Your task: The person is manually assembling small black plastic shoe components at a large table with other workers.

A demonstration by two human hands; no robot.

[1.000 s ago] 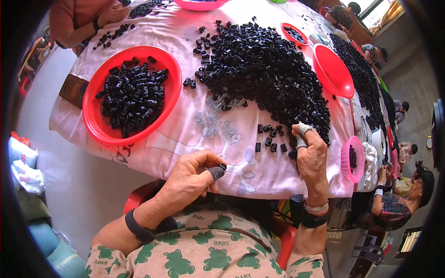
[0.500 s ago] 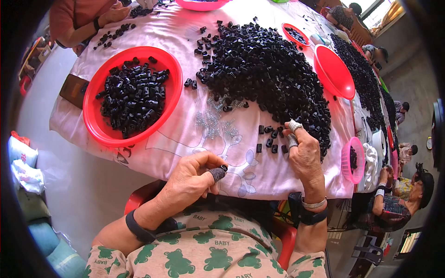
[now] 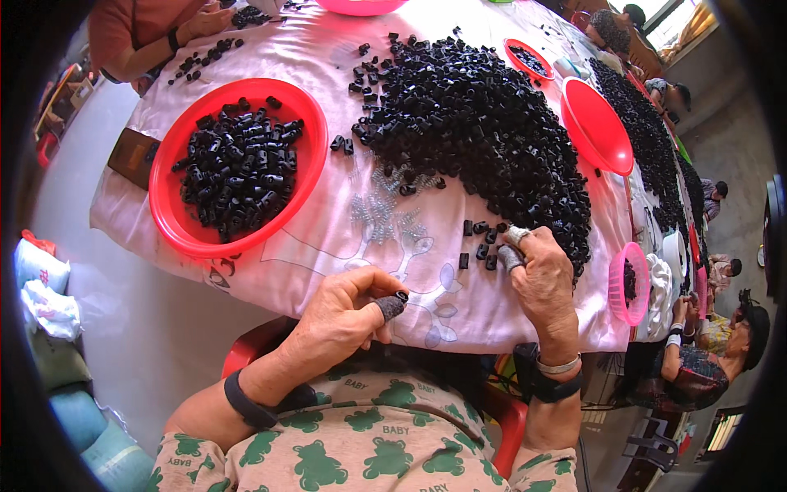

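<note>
My left hand (image 3: 338, 314) is closed near the table's front edge, pinching a small black plastic barrel (image 3: 402, 296) between index finger and thumb. A dark grey cover wraps that thumb. My right hand (image 3: 541, 275) has its covered thumb and index finger curled together at the near edge of a big heap of black plastic barrels (image 3: 467, 123). Whatever lies between those fingertips is hidden. Just left of them, several loose barrels (image 3: 482, 250) rest on the cloth. Thin metal springs (image 3: 379, 209) are scattered in front of the heap.
A red basin (image 3: 320, 156) holding many black barrels stands left, beside a brown case (image 3: 131, 159). Right of the heap are a red bowl (image 3: 602, 135) and a pink basket (image 3: 641, 305). A person's arm (image 3: 156, 49) is far left; another person (image 3: 713, 361) sits right.
My right hand has drawn slightly nearer to me. One loose barrel beside its thumb no longer shows. My left hand has barely moved, still pinching its barrel.
</note>
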